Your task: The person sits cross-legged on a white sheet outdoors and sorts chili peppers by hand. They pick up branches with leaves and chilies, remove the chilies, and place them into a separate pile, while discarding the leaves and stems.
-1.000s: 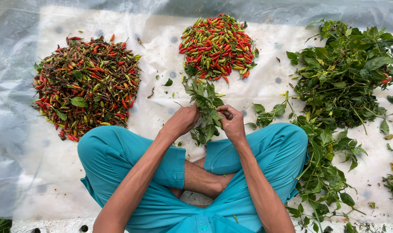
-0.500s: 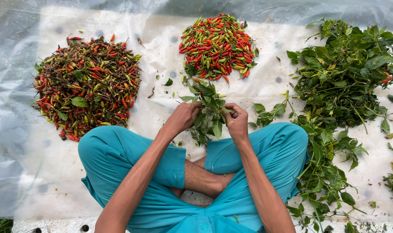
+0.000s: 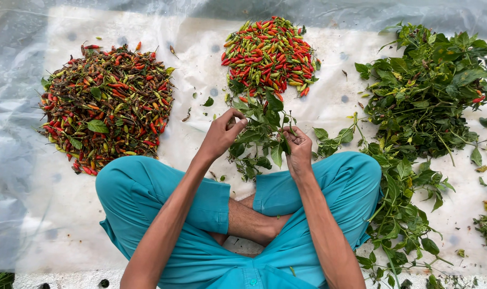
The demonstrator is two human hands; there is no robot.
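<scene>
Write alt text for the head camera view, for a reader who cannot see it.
A person sitting cross-legged in teal trousers holds a leafy chilli sprig between the left hand and right hand. On the plastic sheet lie a bright chilli pile, a darker chilli pile and a heap of leafy branches.

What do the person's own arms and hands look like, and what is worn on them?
Both arms are bare from the elbow down, with no sleeves in view on the forearms. The left hand and right hand wear no gloves, rings, watch or bands that can be seen. Teal trousers, hemmed near the knee, cover the crossed legs below them.
</scene>
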